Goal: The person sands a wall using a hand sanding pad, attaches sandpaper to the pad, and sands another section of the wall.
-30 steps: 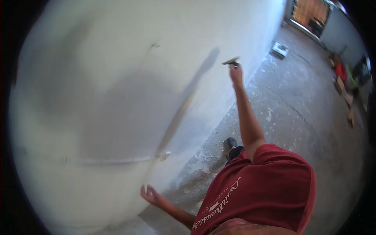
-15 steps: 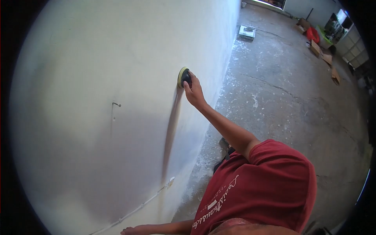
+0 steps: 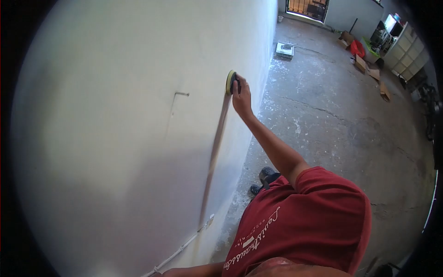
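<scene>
My right hand point(image 3: 242, 94) is closed round the dark grip of a round sanding pad point(image 3: 229, 83) with a yellow-green edge. The pad's face lies against the pale wall point(image 3: 115, 83), and its long shadow runs down the surface. Left of the pad, a bent nail point(image 3: 182, 94) sticks out of the wall. At the bottom edge, my left hand point(image 3: 159, 274) is almost wholly cut off beside a white cable point(image 3: 177, 252) on the wall; its fingers do not show.
A square tub point(image 3: 284, 51) with something on its lid stands on the scuffed concrete floor point(image 3: 318, 124) by the wall. Cardboard pieces point(image 3: 360, 63), a red bag point(image 3: 357, 48) and a green container point(image 3: 370, 51) lie farther right. A barred opening point(image 3: 308, 8) is at the back.
The view has shifted, so the nail and the tub's surroundings sit differently in frame. My right hand, holding the sanding pad, appears higher and farther right. My left hand has slipped mostly out of view.
</scene>
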A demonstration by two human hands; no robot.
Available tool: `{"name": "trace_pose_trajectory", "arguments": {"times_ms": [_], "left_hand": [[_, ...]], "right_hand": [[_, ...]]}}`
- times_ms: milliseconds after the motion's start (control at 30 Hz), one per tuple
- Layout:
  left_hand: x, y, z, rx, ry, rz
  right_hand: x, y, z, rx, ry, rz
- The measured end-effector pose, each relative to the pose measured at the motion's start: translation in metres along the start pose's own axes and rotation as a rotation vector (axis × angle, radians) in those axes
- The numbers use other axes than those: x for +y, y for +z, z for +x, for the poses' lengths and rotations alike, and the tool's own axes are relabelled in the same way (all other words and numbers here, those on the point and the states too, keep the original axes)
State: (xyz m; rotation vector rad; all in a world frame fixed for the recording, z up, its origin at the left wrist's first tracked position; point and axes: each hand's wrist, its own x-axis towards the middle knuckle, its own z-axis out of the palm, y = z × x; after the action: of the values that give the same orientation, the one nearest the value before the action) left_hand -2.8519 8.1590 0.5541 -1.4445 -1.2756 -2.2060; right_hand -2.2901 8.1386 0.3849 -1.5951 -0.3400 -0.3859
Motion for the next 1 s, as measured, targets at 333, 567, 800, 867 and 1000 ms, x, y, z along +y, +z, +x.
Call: {"name": "trace_pose_trajectory", "arguments": {"times_ms": [333, 567, 800, 867, 1000], "left_hand": [[0.008, 0.018, -0.011, 0.080, 0.046, 0.116], [0.009, 0.019, -0.011, 0.108, 0.007, 0.073], [0.003, 0.016, -0.013, 0.154, -0.051, 0.002], [0.001, 0.014, -0.013, 0.153, -0.055, 0.016], [-0.006, 0.010, -0.015, 0.078, 0.002, 0.030]], "right_hand": [[-0.003, 0.003, 0.013, 0.023, -0.125, -0.033], [-0.005, 0.003, 0.022, -0.015, 0.038, -0.066], [0.032, 0.004, 0.023, 0.004, 0.202, -0.177], [0.003, 0.002, 0.010, -0.045, 0.094, -0.097], [0.033, 0.004, 0.007, -0.054, 0.133, -0.154]]}}
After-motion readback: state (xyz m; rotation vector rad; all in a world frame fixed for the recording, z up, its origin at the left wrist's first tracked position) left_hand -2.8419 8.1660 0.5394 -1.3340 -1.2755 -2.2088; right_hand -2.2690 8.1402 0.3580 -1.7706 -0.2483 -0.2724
